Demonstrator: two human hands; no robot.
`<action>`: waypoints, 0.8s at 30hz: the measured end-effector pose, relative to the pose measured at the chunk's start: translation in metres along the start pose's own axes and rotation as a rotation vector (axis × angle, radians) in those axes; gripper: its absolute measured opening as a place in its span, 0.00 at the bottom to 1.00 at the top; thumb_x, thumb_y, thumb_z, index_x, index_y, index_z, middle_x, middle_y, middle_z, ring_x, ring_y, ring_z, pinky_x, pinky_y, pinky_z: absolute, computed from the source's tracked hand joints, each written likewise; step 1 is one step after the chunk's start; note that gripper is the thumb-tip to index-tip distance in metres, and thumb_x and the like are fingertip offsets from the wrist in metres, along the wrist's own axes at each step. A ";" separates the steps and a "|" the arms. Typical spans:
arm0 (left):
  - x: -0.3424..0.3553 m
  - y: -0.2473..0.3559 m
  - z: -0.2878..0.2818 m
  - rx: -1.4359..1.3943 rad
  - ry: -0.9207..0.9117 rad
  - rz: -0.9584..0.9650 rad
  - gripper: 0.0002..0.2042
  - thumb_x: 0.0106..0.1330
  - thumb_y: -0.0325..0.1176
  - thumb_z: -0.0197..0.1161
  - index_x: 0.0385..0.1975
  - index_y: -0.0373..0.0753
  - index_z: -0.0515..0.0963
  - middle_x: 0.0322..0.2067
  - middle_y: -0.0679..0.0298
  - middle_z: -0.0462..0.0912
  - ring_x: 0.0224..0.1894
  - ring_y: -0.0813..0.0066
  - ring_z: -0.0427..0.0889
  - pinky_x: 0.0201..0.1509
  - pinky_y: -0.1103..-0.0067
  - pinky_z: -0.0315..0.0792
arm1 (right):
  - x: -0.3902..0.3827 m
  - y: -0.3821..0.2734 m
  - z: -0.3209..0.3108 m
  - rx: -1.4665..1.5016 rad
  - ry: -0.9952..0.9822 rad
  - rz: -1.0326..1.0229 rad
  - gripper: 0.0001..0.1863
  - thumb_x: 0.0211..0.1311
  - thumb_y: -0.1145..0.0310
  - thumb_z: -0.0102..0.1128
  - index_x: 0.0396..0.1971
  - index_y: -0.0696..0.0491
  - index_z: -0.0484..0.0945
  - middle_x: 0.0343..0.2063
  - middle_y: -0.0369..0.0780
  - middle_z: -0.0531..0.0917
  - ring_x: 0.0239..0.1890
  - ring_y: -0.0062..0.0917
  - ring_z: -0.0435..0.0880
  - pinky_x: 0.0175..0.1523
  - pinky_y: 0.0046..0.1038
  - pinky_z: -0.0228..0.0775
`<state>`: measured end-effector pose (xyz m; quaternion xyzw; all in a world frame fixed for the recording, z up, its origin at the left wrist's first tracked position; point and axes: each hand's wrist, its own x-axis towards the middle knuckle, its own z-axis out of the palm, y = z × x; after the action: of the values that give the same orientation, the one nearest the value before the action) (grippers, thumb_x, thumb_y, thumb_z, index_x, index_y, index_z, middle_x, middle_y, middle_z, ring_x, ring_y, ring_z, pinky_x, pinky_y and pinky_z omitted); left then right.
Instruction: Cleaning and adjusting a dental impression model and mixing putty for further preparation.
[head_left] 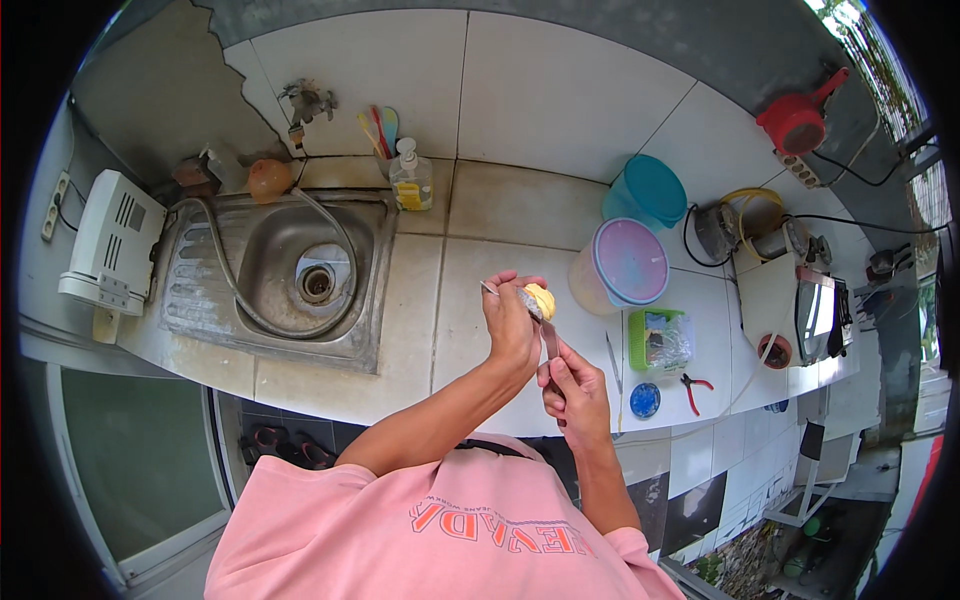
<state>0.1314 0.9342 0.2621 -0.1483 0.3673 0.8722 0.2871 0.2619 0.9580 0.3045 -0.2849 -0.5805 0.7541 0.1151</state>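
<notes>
My left hand [511, 325] is closed, held above the counter in the middle. From it shows a smooth yellow lump [541, 299] with a speckled grey part [528, 303] against it; I cannot make out its kind. A thin metal end [488, 288] pokes out on the left side of that hand. Below and to the right, my right hand [580, 388] is wrapped round a knife [549, 338]. Its flat blade points up and touches or nearly touches the underside of the lump.
A steel sink [370, 345] with a grey hose lies left, a soap bottle [411, 178] behind it. To the right are a lidded tub [628, 262], a teal container [648, 190], a green basket [640, 340], red-handled pliers [692, 393] and a blue round lid [645, 400].
</notes>
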 end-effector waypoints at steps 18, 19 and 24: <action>0.003 0.024 0.020 0.023 -0.147 0.047 0.13 0.73 0.31 0.38 0.54 0.39 0.62 0.32 0.64 0.76 0.43 0.71 0.78 0.43 0.70 0.79 | 0.009 0.015 -0.001 -0.676 0.144 -0.623 0.21 0.65 0.75 0.57 0.58 0.51 0.76 0.26 0.37 0.79 0.18 0.20 0.72 0.24 0.23 0.66; 0.003 0.024 0.020 0.040 -0.149 0.057 0.14 0.73 0.30 0.38 0.55 0.38 0.62 0.34 0.63 0.76 0.44 0.70 0.78 0.44 0.70 0.79 | 0.005 0.009 -0.001 -0.267 0.063 -0.292 0.20 0.68 0.73 0.55 0.60 0.52 0.74 0.26 0.35 0.79 0.17 0.16 0.71 0.23 0.21 0.64; 0.002 0.022 0.022 -0.007 -0.159 0.085 0.16 0.74 0.32 0.35 0.57 0.37 0.63 0.45 0.56 0.74 0.47 0.67 0.76 0.49 0.70 0.78 | -0.001 0.013 -0.002 0.199 -0.001 -0.005 0.20 0.73 0.69 0.50 0.62 0.55 0.70 0.26 0.32 0.80 0.16 0.09 0.66 0.22 0.14 0.59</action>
<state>0.1155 0.9386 0.2878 -0.0637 0.3464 0.8939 0.2773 0.2660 0.9553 0.2921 -0.2701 -0.5034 0.8079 0.1446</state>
